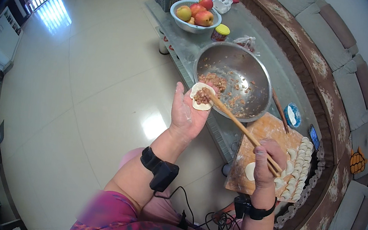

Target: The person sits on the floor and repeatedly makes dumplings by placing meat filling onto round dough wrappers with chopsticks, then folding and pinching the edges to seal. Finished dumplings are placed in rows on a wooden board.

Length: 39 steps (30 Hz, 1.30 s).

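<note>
On the palm and fingers of my left hand (185, 115) lies a round dumpling wrapper (200, 106) with a mound of meat filling (201, 96) on it. My right hand (268, 159) grips a pair of wooden chopsticks (238, 123), whose tips touch the filling. Just beyond the left hand stands a large steel bowl (258, 69) with more filling (215, 80) along its near side. Below the right hand is a floured wooden board (245, 151). It carries a flat wrapper (250, 171) and rows of folded dumplings (299, 165) along its right side.
A brown rolling pin (280, 110), a small blue bowl of white powder (292, 115) and a phone (314, 137) lie right of the bowl. Farther back are a fruit basin (195, 28), a yellow-lidded can (221, 32) and a grey basket (162, 1). Black cables (222, 221) hang near my lap.
</note>
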### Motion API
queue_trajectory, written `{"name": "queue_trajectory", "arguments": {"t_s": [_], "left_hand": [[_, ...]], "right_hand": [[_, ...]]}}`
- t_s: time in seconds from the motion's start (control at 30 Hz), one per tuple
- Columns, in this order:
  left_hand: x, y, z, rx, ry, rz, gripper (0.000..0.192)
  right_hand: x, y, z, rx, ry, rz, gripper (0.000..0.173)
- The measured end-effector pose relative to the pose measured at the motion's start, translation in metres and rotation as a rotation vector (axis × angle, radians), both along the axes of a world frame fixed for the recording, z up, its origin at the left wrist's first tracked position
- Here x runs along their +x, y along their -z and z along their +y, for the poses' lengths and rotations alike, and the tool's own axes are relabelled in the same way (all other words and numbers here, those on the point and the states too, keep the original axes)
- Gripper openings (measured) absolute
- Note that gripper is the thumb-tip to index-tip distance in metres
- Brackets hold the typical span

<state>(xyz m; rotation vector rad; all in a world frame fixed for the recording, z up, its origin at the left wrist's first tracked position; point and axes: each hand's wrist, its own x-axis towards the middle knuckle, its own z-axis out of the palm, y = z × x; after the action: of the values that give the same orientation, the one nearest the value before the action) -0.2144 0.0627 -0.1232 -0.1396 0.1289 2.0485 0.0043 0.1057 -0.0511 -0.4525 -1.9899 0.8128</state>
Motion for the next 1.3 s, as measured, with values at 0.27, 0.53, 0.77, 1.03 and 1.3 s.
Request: {"name": "queue_trajectory", "arguments": {"t_s": [0.27, 0.53, 0.77, 1.03, 1.3], "left_hand": [[0.000, -0.002, 0.000, -0.030, 0.006, 0.041, 0.064], [-0.007, 0.001, 0.001, -0.085, -0.148, -0.010, 0.057], [-0.010, 0.000, -0.001, -0.153, -0.274, 0.083, 0.055], [-0.013, 0.001, -0.001, -0.154, -0.269, 0.019, 0.054], [-0.015, 0.004, -0.001, -0.148, -0.268, 0.019, 0.054]], "right_hand": [[0.003, 0.001, 0.004, 0.147, -0.031, -0.085, 0.008], [0.003, 0.001, 0.034, -0.358, 0.284, -0.008, 0.012], [-0.023, 0.025, 0.059, -0.413, 0.308, 0.009, 0.014], [-0.051, 0.041, 0.064, -0.630, 0.296, 0.047, 0.017], [-0.055, 0.039, 0.067, -0.665, 0.296, 0.111, 0.017]]}}
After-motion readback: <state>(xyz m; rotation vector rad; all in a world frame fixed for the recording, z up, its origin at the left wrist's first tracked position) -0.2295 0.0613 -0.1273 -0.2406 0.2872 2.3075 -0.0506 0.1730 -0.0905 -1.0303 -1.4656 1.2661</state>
